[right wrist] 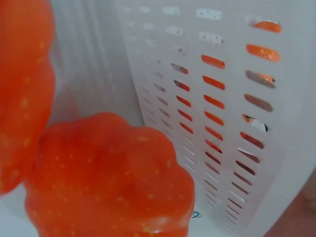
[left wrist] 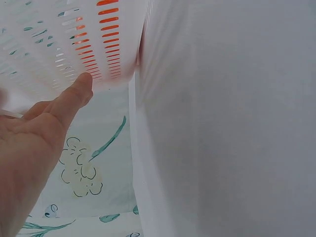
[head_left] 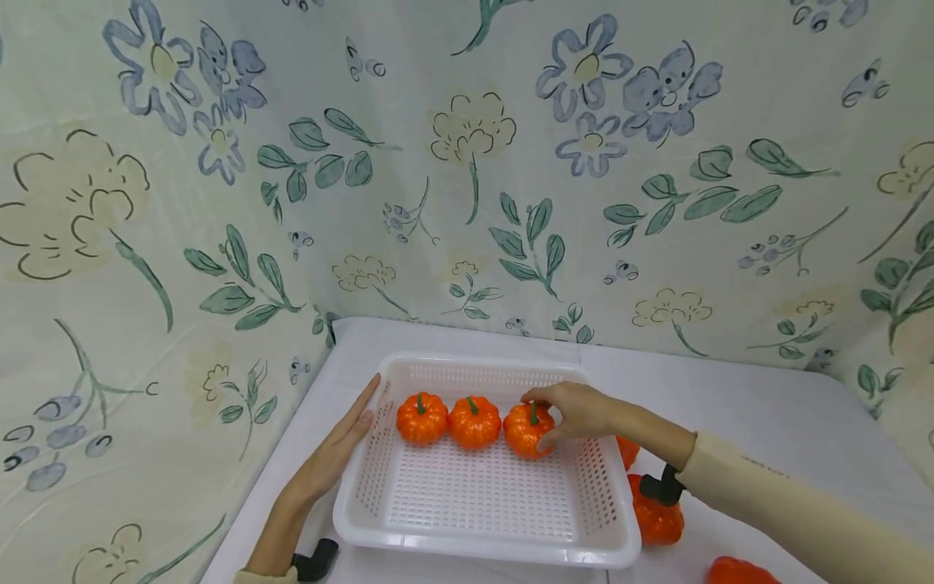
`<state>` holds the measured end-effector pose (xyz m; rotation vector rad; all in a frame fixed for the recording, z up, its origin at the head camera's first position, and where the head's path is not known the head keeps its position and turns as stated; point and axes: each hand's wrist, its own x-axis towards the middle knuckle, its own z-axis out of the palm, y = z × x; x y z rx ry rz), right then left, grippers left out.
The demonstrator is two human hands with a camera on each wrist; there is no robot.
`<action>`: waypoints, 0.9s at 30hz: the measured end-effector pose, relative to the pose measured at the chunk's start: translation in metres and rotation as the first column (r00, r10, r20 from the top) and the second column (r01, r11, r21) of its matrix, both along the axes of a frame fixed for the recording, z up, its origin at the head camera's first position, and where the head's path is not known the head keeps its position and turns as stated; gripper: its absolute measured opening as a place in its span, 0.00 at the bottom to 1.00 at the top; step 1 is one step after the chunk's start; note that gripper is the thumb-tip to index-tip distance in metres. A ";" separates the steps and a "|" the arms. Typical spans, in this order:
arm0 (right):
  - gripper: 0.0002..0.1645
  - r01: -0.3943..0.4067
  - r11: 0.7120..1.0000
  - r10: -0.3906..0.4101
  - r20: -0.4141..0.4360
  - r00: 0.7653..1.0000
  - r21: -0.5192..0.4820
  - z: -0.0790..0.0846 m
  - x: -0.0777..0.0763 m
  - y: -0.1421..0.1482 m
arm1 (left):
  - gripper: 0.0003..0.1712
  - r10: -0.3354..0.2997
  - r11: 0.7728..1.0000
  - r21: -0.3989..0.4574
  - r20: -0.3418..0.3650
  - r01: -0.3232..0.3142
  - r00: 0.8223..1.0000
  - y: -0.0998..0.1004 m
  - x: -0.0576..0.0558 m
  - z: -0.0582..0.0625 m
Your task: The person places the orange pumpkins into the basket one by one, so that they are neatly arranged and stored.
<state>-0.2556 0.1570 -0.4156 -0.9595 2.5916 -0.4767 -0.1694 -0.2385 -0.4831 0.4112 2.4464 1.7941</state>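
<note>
A white slotted plastic basket [head_left: 481, 551] sits on the white table. Inside, along its back half, three small orange pumpkins stand in a row: a left pumpkin [head_left: 422, 422], a middle pumpkin [head_left: 474, 426] and a right pumpkin [head_left: 524, 434], each with a green stem. My right hand [head_left: 576, 410] reaches over the basket's right side and grips the right pumpkin between thumb and fingers. With straight fingers, my left hand [head_left: 328, 458] rests against the basket's left side. The left wrist view shows that hand [left wrist: 42, 123] at the slotted outer wall [left wrist: 121, 29].
Right of the basket, partly under my right forearm, lie more pumpkins, one orange pumpkin [head_left: 660, 519] near the wall and a redder one [head_left: 737, 572] at the bottom edge. The right wrist view shows a pumpkin [right wrist: 108, 182] outside the wall. A floral cloth [head_left: 467, 243] hangs behind the table.
</note>
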 end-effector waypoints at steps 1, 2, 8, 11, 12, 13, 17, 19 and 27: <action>0.43 0.000 1.000 0.000 -0.002 1.000 -0.004 0.000 0.000 0.001 | 0.33 -0.001 1.000 0.001 -0.001 0.001 1.000 0.001 0.000 0.000; 0.43 0.001 1.000 -0.002 -0.006 1.000 -0.008 0.001 0.001 0.003 | 0.33 -0.001 1.000 0.000 -0.001 0.001 1.000 0.001 0.000 0.000; 0.44 0.072 0.993 -0.069 0.031 0.997 -0.092 0.012 0.006 0.018 | 0.33 -0.005 1.000 0.002 0.003 0.005 1.000 0.004 -0.002 0.001; 0.44 0.131 0.980 -0.128 0.034 0.991 -0.147 0.023 0.014 0.030 | 0.33 -0.008 1.000 0.010 0.005 0.008 1.000 0.004 -0.002 0.001; 0.44 0.143 0.976 -0.140 0.026 0.990 -0.165 0.026 0.016 0.035 | 0.33 -0.008 1.000 0.010 0.006 0.008 1.000 0.004 -0.003 0.002; 0.43 0.157 0.971 -0.157 0.016 0.988 -0.182 0.029 0.019 0.040 | 0.33 -0.009 1.000 0.009 0.006 0.009 1.000 0.004 -0.003 0.002; 0.45 0.220 0.946 -0.235 -0.035 0.971 -0.240 0.033 0.029 0.064 | 0.33 -0.005 1.000 0.004 0.008 0.005 1.000 0.004 -0.003 0.002; 0.46 0.251 0.933 -0.275 -0.061 0.960 -0.258 0.031 0.034 0.077 | 0.33 -0.004 1.000 -0.002 0.009 0.004 1.000 0.004 -0.002 0.001; 0.44 0.340 0.909 -0.359 -0.038 0.933 -0.241 0.027 0.054 0.129 | 0.32 0.011 1.000 -0.004 0.012 -0.011 1.000 0.001 0.001 0.003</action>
